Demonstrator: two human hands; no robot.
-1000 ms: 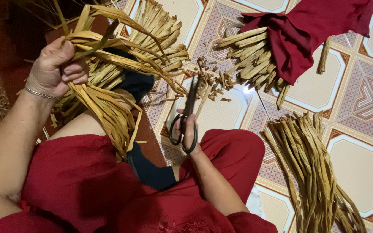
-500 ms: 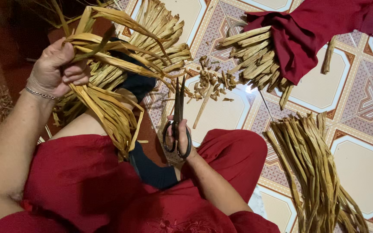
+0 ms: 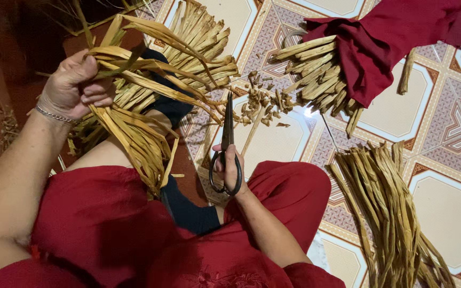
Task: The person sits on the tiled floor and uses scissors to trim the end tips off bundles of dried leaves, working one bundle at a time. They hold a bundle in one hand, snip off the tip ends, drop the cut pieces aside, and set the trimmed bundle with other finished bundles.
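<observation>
- Left hand [image 3: 76, 88] clutches the dried leaf strips [image 3: 140, 106] — best kept bunched tight.
- Right hand [image 3: 230, 170] grips black scissors [image 3: 226, 144], blades closed — cut clear of fingers.

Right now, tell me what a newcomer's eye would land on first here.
First, the left hand gripping a splayed bunch of dried yellow leaf strips at upper left, above the lap. Next, the right hand at centre holds black scissors, blades pointing up toward small cut scraps on the patterned tile floor. A red cloth wraps another bundle at upper right.
</observation>
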